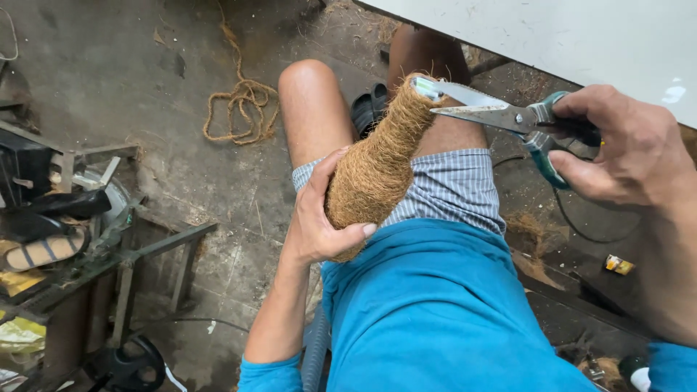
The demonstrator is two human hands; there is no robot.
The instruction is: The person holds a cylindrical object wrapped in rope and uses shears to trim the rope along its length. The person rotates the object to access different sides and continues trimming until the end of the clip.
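Bright blue long-sleeved top (443,305), blue-and-white checked shorts (454,185) (legs bare below), bare hands (319,218).

Soft, even daylight, moderately bright; shadows faint and diffuse on the concrete floor (181,181). White panel (566,36) at top right nearly blown out, slight glare on the scissor blades (472,105). Focus sharp centre; left edge darker, mild wide-angle stretch at corners.

Left arm: bent, forearm rising from the lower frame toward the lap.
Left hand (316,218): palm curled inward, thumb lying across, fingers wrapped in a firm grasp.
Right arm: enters from the right edge.
Right hand (617,145): fingers hooked, closed in a grip.
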